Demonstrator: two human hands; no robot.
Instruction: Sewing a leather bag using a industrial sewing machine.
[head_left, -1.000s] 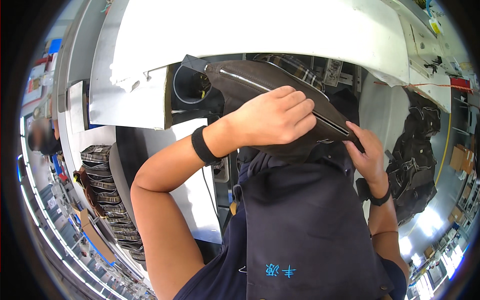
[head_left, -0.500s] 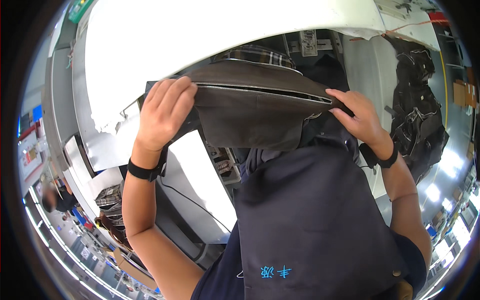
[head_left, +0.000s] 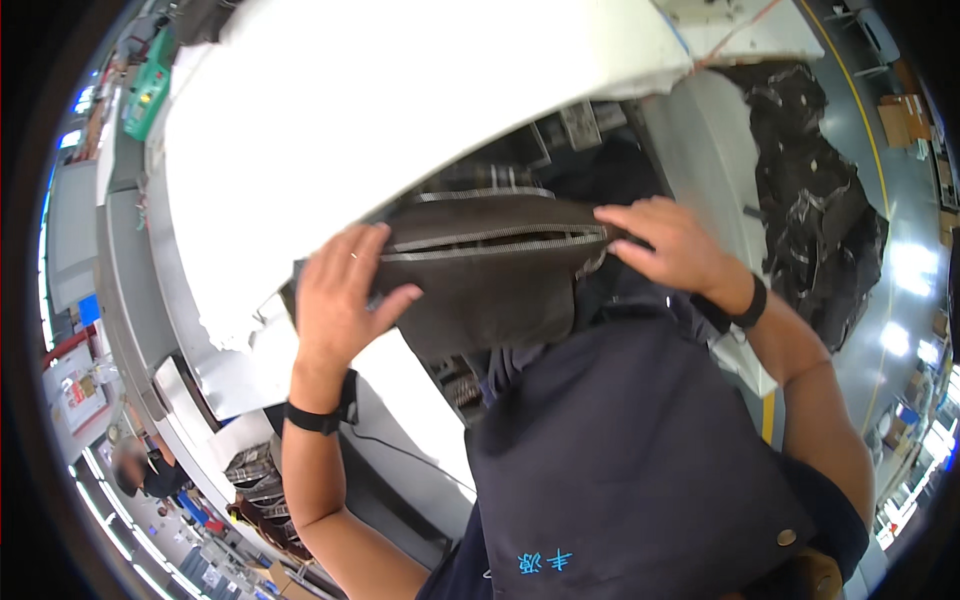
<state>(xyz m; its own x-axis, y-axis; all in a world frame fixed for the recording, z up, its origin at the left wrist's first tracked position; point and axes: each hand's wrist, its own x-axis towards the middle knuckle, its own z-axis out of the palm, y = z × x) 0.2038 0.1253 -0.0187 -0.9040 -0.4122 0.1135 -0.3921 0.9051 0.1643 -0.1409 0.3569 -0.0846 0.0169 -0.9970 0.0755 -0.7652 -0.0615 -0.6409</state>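
Note:
A dark brown bag piece (head_left: 490,295) with a long silver zip (head_left: 500,241) and plaid lining (head_left: 475,180) is stretched sideways between my hands, just below the edge of the white table. The zip is parted, showing a dark gap between its two rows of teeth. My left hand (head_left: 340,290) lies on the piece's left end, thumb spread away from the fingers, which are fairly straight. At the other end my right hand (head_left: 665,240) pinches the zip end between thumb and fingers. The lower flap of the piece hangs toward my dark apron (head_left: 620,450).
The white tabletop (head_left: 400,80) spreads across the far side. On the right hang several dark bag pieces (head_left: 815,190). More plaid-lined pieces (head_left: 262,480) lie at lower left, and a person (head_left: 150,465) is farther off. A green device (head_left: 150,85) stands at upper left.
The bag piece and both hands sit lower in the picture, and the view has turned. My left thumb has spread away from its fingers; the right hand keeps its pinch.

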